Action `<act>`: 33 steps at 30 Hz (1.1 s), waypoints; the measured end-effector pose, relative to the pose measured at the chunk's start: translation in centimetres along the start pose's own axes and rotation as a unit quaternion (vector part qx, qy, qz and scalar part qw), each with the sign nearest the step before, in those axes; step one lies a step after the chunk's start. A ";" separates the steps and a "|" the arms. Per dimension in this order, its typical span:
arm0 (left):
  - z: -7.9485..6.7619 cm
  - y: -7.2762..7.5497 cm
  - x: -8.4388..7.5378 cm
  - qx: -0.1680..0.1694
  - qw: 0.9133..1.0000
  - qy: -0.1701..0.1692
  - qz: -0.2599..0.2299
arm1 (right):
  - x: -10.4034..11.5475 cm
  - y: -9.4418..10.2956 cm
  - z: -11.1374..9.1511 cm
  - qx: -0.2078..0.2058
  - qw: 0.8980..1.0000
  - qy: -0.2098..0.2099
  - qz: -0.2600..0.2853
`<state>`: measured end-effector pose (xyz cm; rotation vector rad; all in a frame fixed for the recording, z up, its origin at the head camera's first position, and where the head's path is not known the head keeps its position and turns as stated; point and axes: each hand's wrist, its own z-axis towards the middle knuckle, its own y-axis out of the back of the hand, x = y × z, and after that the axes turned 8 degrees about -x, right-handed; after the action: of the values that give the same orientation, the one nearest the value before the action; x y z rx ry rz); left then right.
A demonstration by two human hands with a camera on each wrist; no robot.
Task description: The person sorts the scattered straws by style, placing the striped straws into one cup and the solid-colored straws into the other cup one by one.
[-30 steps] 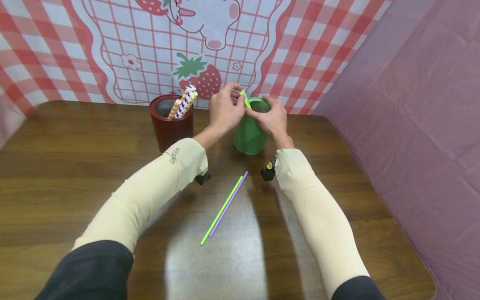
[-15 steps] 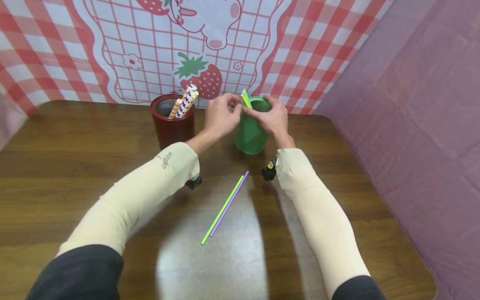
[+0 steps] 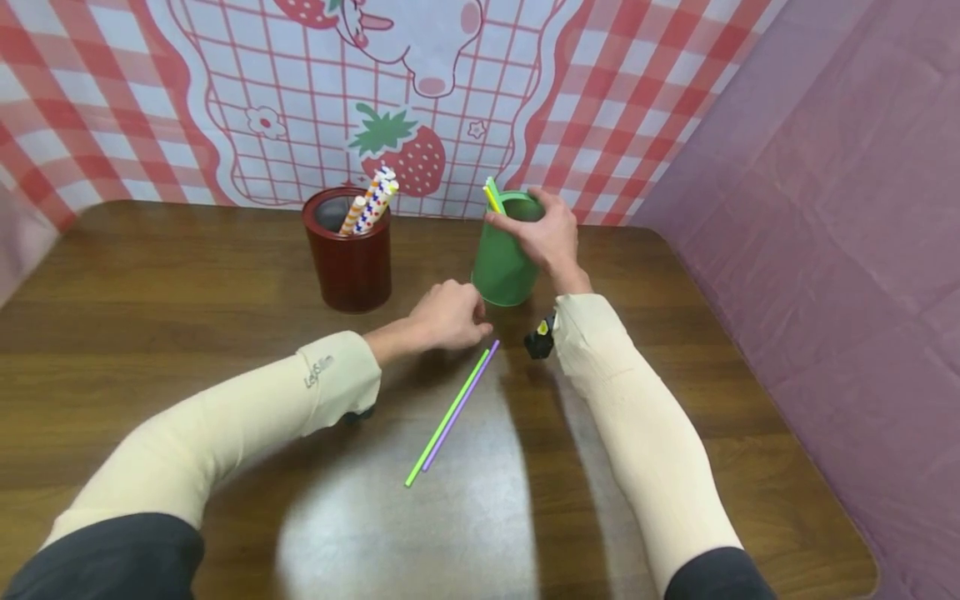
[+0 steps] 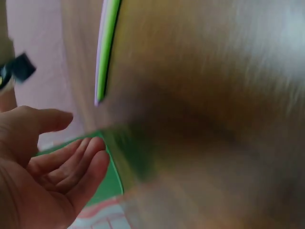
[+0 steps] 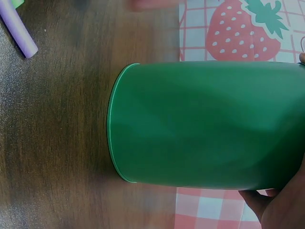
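Observation:
My left hand (image 3: 450,315) hovers low over the table just beyond the upper ends of two thin straws, one green (image 3: 447,417) and one purple (image 3: 459,408). In the left wrist view its fingers (image 4: 76,164) are loosely bent, thumb apart, with nothing between them. The straws lie close side by side on the wood. My right hand (image 3: 553,233) grips the top of an upright green cup (image 3: 504,267), thumb at the near rim and fingers around the far side. A yellow straw (image 3: 493,200) and a light green one lean out of that cup at its left rim.
A dark red cup (image 3: 352,275) stands left of the green cup, holding several thick patterned paper straws (image 3: 375,204). Behind the wooden table (image 3: 187,333) hangs a checked strawberry cloth (image 3: 600,100). A purple cloth (image 3: 810,208) borders the right side.
My left hand has left the straws at the green cup's rim and come down toward the two straws on the table. The right hand stays on the cup.

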<state>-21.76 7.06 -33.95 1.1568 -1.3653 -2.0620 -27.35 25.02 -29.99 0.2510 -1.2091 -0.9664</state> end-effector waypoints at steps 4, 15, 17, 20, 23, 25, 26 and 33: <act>-0.8 -1.1 -0.8 0.037 0.999 -0.014 0.017 | -0.2 0.0 0.0 -0.002 1.000 -0.001 -0.003; -1.1 -1.9 -2.1 0.052 0.998 -0.015 0.027 | 0.1 0.1 0.1 0.002 1.000 -0.002 -0.006; -1.0 -2.0 -2.3 0.055 0.998 -0.017 0.030 | 0.1 0.1 0.1 0.000 1.000 -0.001 -0.005; -0.9 -2.2 -2.6 0.055 0.997 -0.027 0.048 | 0.0 0.1 0.1 0.001 1.000 -0.005 -0.007; -0.7 -2.4 -3.0 0.055 0.995 -0.044 0.072 | 0.0 0.2 0.1 0.000 1.000 -0.008 -0.005; -0.7 -2.5 -3.2 0.054 0.993 -0.057 0.088 | -0.1 0.2 0.1 -0.002 1.000 -0.007 -0.005; -0.7 -2.5 -3.3 0.054 0.993 -0.059 0.090 | -0.1 0.2 0.1 -0.003 1.000 -0.005 -0.005; -0.6 -1.7 -2.9 0.052 0.996 -0.032 0.062 | 0.0 0.2 0.0 -0.004 1.000 0.009 -0.009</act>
<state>-19.44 9.53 -34.35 1.0271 -1.5498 -1.9762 -27.26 25.11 -29.84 0.2632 -1.1873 -0.9826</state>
